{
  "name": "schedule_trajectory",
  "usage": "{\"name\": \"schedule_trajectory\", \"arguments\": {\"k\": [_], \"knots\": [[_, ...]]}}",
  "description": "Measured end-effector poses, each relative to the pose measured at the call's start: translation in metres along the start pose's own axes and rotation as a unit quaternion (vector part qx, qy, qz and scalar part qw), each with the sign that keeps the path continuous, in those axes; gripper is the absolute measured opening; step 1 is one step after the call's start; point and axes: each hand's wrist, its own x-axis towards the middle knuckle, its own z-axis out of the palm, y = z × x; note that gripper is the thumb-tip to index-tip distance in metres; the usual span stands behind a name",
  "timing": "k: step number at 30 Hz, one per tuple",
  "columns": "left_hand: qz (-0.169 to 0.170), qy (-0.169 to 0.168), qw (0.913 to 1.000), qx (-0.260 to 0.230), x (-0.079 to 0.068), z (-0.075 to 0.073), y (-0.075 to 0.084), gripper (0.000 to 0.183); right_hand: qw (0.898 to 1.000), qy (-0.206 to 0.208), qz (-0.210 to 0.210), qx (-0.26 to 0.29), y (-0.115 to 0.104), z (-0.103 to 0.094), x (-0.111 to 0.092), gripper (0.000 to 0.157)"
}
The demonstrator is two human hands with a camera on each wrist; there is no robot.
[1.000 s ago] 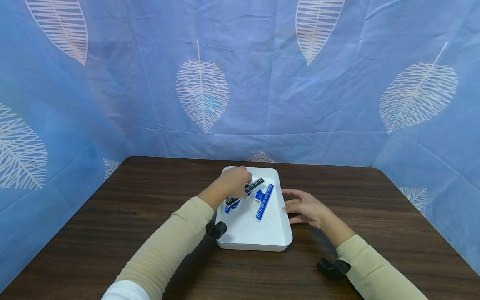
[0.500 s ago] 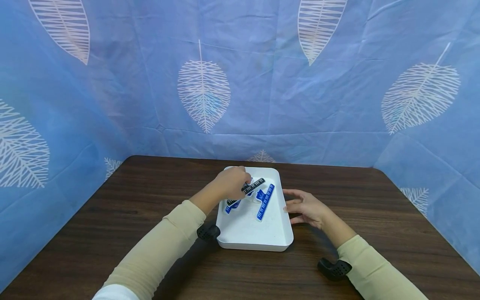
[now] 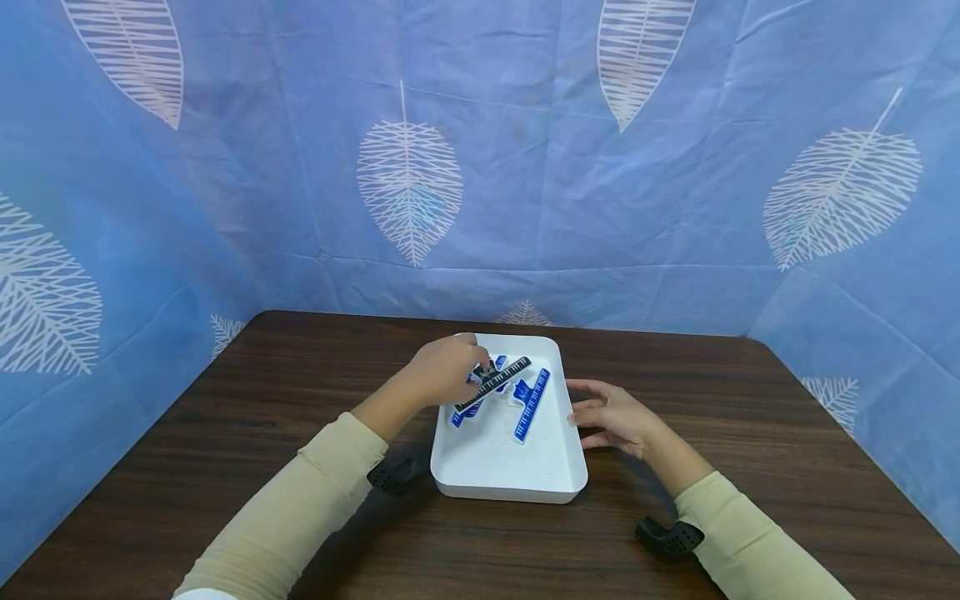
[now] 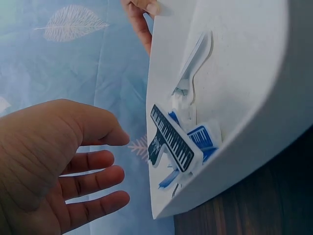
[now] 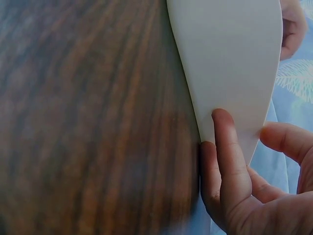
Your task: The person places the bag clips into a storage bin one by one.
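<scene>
A white tray [image 3: 510,473] holds several clips with piano-key bars. A black piano-key clip [image 3: 492,383] lies slantwise over blue ones in its left half; another blue clip [image 3: 532,406] lies to the right. My left hand [image 3: 447,371] is over the tray's left edge, beside the black clip. In the left wrist view a gap separates its loosely bent fingers from the black clip [image 4: 171,137], and nothing is in them. My right hand [image 3: 611,419] touches the tray's right side; in the right wrist view its fingers [image 5: 230,152] lie against the outer wall. Parts of the lower clips are hidden.
The tray stands on a dark wood table [image 3: 262,433]. Behind and at both sides hangs a blue cloth [image 3: 495,167] with white leaf prints. A black band [image 3: 670,539] sits on the right wrist, another [image 3: 393,475] on the left.
My left hand has drawn back to the left, away from the black clip, which now shows along its whole bar. The right hand stays at the tray's side.
</scene>
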Motion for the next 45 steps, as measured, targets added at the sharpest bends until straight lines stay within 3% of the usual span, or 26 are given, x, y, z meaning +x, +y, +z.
{"name": "schedule_trajectory", "arguments": {"k": [16,30,45], "knots": [[-0.002,0.054,0.9985,-0.013,-0.027,-0.006,-0.023,0.031,1.000,0.007,-0.005,-0.009,0.001,-0.001,0.000,0.075],[0.009,0.134,0.9907,-0.023,-0.060,-0.002,-0.045,0.021,0.998,0.045,-0.007,-0.044,-0.001,0.004,-0.003,0.068],[-0.043,0.175,0.9837,0.003,-0.083,0.002,-0.059,0.020,0.995,0.050,-0.010,-0.081,-0.001,0.005,-0.012,0.048]]}}
